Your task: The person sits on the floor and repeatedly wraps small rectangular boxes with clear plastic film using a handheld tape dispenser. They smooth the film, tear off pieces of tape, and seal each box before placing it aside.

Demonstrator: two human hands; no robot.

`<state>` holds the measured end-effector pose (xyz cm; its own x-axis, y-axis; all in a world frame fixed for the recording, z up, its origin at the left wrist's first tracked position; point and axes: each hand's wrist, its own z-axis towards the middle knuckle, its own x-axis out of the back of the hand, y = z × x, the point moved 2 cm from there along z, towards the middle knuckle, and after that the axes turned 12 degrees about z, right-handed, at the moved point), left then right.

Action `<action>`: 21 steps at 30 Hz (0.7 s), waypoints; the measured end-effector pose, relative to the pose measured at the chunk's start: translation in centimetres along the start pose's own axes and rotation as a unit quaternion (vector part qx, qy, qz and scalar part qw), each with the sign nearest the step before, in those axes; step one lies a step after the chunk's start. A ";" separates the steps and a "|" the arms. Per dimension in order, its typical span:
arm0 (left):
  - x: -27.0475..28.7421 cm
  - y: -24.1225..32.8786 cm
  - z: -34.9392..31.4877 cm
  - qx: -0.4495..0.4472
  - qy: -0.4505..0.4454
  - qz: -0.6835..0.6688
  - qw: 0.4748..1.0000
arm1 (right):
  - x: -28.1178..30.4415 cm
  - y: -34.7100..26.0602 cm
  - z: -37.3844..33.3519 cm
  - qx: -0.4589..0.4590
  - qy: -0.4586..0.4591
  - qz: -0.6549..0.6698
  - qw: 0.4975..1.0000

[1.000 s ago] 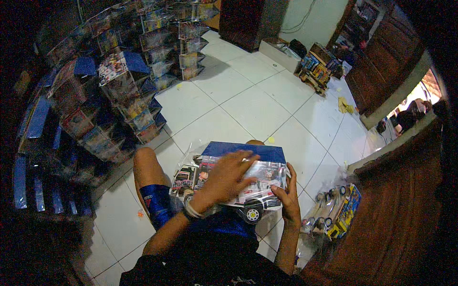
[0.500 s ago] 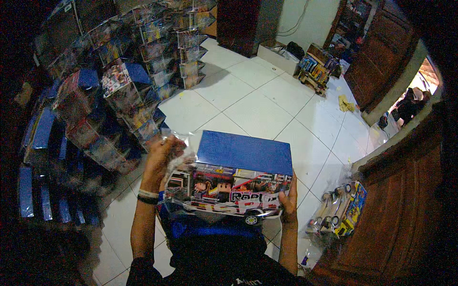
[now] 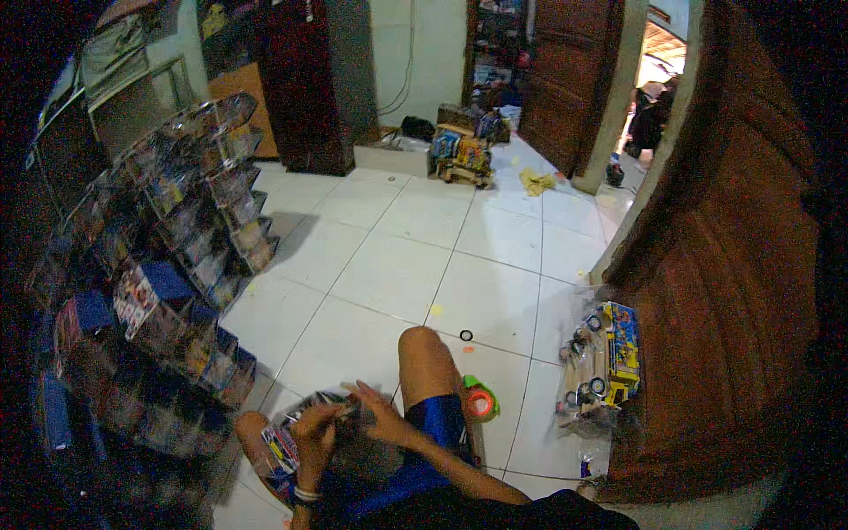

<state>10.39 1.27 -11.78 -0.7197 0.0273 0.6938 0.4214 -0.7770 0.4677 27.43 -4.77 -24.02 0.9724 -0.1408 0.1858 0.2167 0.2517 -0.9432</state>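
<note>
In my lap, low in the head view, lies a toy truck [image 3: 281, 449] with a printed side, wrapped in a clear plastic bag [image 3: 309, 406]. It is tilted and largely covered by my arms. My left hand [image 3: 314, 433], a pale band at its wrist, is closed with bent fingers on the bag. My right hand [image 3: 384, 420] reaches across from the right and meets it, pinching the plastic close to the left fingertips. Beside my right knee, a green tape dispenser with an orange-red roll [image 3: 480, 404] lies on the floor.
Plastic-wrapped toy trucks [image 3: 155, 296] are stacked high at left. Another wrapped truck [image 3: 609, 358] lies at right by a brown wooden door [image 3: 707, 353]. A small wheel [image 3: 466, 336] sits on the white tiles ahead. More toy trucks [image 3: 464, 155] stand at the far wall.
The wrapped truck has come down from in front of me into my lap, turned and tilted. My right hand has left its right side and joined the left. The view has swung rightward.
</note>
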 end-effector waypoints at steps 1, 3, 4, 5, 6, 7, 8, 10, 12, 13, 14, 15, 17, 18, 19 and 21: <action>-1.1 -0.5 -0.6 0.031 0.013 -0.061 0.998 | 0.4 0.2 0.1 -0.040 -0.018 0.022 0.999; -2.8 -0.9 -1.5 0.069 0.031 -0.098 0.992 | 1.2 -0.2 -0.2 -0.028 -0.035 0.041 0.998; -3.3 -0.7 -1.7 0.075 0.038 -0.079 0.993 | 1.5 -0.5 -0.2 -0.017 -0.039 0.035 0.998; -3.7 -0.6 -1.8 0.084 0.043 -0.061 0.994 | 1.8 -0.6 -0.3 -0.052 -0.047 0.027 0.997; -3.8 -0.2 -1.8 0.071 0.048 -0.079 0.993 | 2.1 -1.3 -0.1 0.038 -0.034 -0.015 0.999; -3.8 0.2 -1.5 0.057 0.055 -0.096 0.992 | 2.2 -2.0 0.0 0.086 -0.025 -0.060 0.994; -3.6 0.6 -1.1 0.039 0.060 -0.114 0.991 | 2.3 -2.9 0.2 0.152 -0.014 -0.103 0.983; -2.6 1.3 -0.2 0.057 0.085 -0.062 0.993 | 2.4 -4.2 1.1 0.098 0.004 0.004 0.995; -1.1 1.9 0.8 0.075 0.070 -0.045 0.994 | 2.5 -5.8 2.1 0.092 0.026 0.043 0.994; -0.3 1.9 1.7 0.056 0.037 -0.006 0.998 | 2.7 -6.5 2.5 0.104 0.038 0.027 0.994; 0.3 1.6 2.5 0.106 0.013 -0.061 0.992 | 2.8 -7.2 3.0 0.120 0.052 0.014 0.991; 0.7 1.2 3.1 0.154 -0.011 -0.116 0.981 | 2.9 -7.8 3.2 0.133 0.057 -0.014 0.989; 1.1 -0.3 4.8 0.175 -0.061 -0.089 0.979 | 3.2 -8.7 3.6 0.169 0.063 -0.063 0.981; 0.9 -1.5 5.7 0.143 -0.124 -0.078 0.979 | 3.4 -8.9 3.7 0.151 0.070 -0.087 0.982; 0.2 -2.9 6.6 0.122 -0.195 -0.127 0.965 | 3.6 -9.0 3.8 0.126 0.071 -0.108 0.984; -1.7 -5.5 8.2 -0.038 -0.350 -0.222 0.909 | 4.0 -9.8 3.7 0.150 0.092 -0.120 0.977</action>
<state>13.81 10.67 -11.06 -0.2705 0.7218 0.6370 0.1157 -0.6325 0.7658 29.53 -4.29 -13.07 0.8651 -0.3919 0.3130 0.4781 0.4559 -0.7507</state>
